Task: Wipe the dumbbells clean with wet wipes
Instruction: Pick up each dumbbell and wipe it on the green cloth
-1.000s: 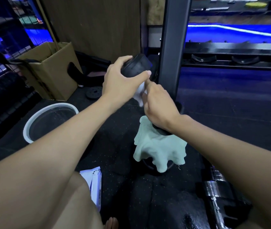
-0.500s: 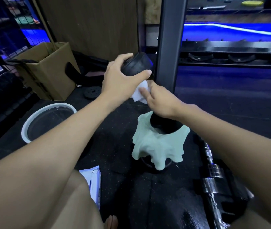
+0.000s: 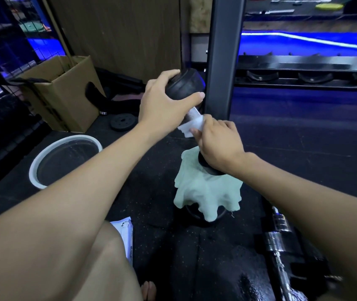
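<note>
A black dumbbell (image 3: 184,84) stands tilted on end, its lower head resting on a pale green cloth (image 3: 208,194) draped over another black weight. My left hand (image 3: 164,103) grips the upper head. A little of the knurled metal handle (image 3: 192,114) shows below it. My right hand (image 3: 218,142) is wrapped around the handle's lower part, with a white wet wipe (image 3: 191,128) pressed against it.
A white-rimmed bucket (image 3: 42,153) sits on the dark floor at left, a cardboard box (image 3: 62,96) behind it. A wipes packet (image 3: 125,233) lies by my knee. Chrome dumbbells (image 3: 281,235) lie at right. A dark rack post (image 3: 223,53) stands just behind the dumbbell.
My right hand with the wipe slid up the handle and has come partway back down. My left hand keeps its hold on the upper head.
</note>
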